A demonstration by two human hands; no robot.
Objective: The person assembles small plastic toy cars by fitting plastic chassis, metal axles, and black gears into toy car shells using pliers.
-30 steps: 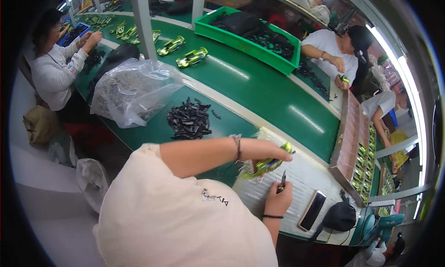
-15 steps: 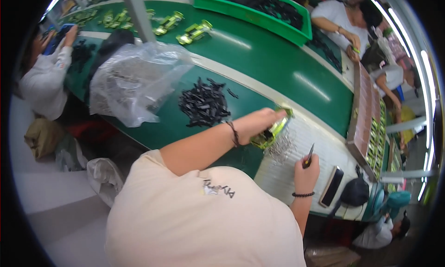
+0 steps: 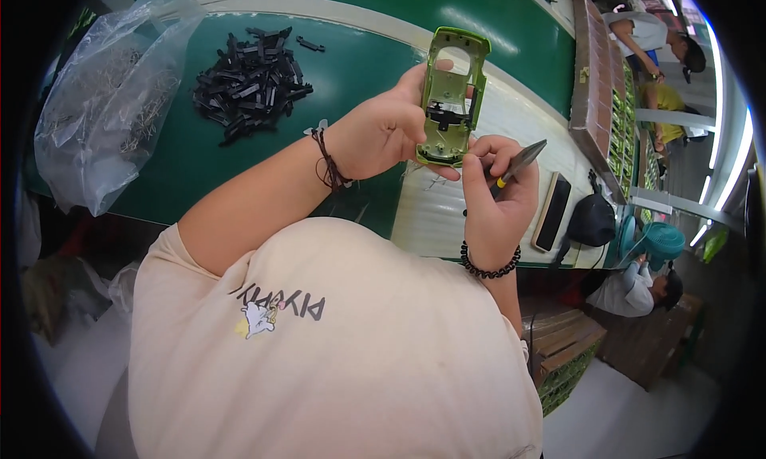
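Note:
My left hand [image 3: 381, 132] is closed around a green toy car body shell [image 3: 452, 92], held up with its hollow inside facing me. A black part [image 3: 447, 116] sits across the middle of the shell. In my right hand [image 3: 503, 208] is a pair of pointed pliers [image 3: 523, 160] with a grey tip and a touch of yellow on the handle. The tip points up and away from the shell. My right thumb and fingertips are at the shell's lower corner; whether they pinch something small there I cannot tell.
Left of my arm lies a heap of black plastic pieces [image 3: 247, 84], beside a clear bag [image 3: 112, 100] of thin metal pieces. To the right are a phone [image 3: 551, 212], a black pouch-like thing [image 3: 590, 220] and a teal fan [image 3: 664, 240]. A partitioned box [image 3: 590, 76] stands beyond; other people sit farther right.
My left hand has brought the car shell nearer and turned its inside toward me. My right hand has moved up to the shell with the pliers. The view has shifted right.

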